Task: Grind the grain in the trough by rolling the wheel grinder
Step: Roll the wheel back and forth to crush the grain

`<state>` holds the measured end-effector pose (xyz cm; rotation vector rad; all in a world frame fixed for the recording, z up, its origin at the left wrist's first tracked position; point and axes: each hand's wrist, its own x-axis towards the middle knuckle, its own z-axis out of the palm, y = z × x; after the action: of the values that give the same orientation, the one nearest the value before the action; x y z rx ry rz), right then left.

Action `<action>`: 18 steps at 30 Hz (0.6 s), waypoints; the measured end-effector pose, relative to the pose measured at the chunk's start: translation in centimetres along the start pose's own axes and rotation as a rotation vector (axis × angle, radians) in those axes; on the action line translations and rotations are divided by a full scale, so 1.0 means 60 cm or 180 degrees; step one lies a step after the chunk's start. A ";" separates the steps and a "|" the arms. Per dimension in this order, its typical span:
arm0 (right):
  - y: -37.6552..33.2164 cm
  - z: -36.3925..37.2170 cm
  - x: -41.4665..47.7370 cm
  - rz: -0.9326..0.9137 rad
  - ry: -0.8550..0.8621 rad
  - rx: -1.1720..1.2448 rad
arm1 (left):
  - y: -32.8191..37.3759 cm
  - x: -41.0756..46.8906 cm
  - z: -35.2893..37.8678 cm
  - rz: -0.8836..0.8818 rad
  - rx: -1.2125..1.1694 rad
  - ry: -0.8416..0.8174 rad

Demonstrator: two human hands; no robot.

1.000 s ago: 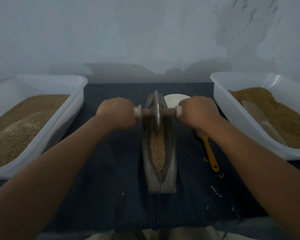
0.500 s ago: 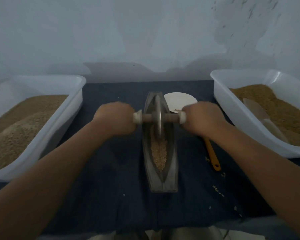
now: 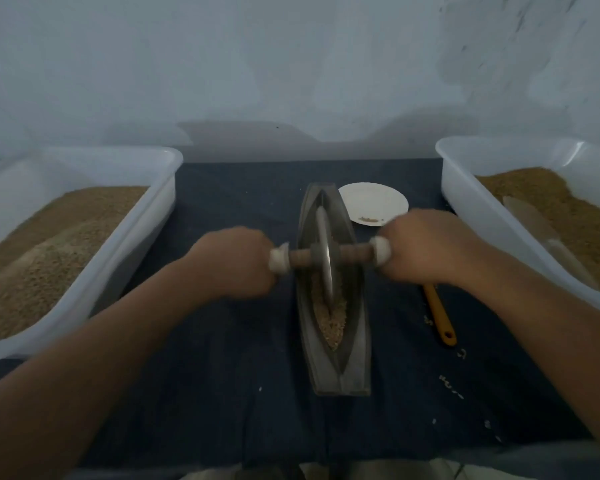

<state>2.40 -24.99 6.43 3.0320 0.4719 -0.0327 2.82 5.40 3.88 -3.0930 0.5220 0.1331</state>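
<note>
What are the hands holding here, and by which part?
The wheel grinder, by its axle: left hand on one end, right hand on the other.

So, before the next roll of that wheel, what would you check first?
1. Grip: the left hand and the right hand each hold one end of the wooden axle of the metal wheel grinder: ok.
2. Wheel seated inside the grey boat-shaped trough: ok.
3. Tan grain in the wheel's path, piled towards the near end: ok.
4. Orange-handled tool lies apart from the trough, to its right: ok.
5. Spills: a few loose grains lie on the dark blue cloth: not ok.
6. Trough steady on the cloth: cannot tell.
</note>
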 end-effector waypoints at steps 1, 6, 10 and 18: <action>0.001 0.001 0.024 0.0099 0.0233 -0.0102 | 0.002 0.027 -0.009 -0.0100 0.0096 0.0163; 0.008 0.003 0.095 0.0445 0.0772 -0.0296 | 0.009 0.112 -0.038 -0.0461 0.0171 0.0651; 0.008 0.007 0.037 0.0223 0.0173 0.0020 | 0.007 0.039 -0.017 -0.0088 0.0084 0.0286; 0.011 0.015 0.013 0.0164 0.0072 0.0071 | 0.007 0.030 -0.024 0.0127 0.0378 0.0307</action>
<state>3.35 -25.47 5.54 3.0681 0.3978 -0.0008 4.49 4.37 5.15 -2.9859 0.5720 -0.0459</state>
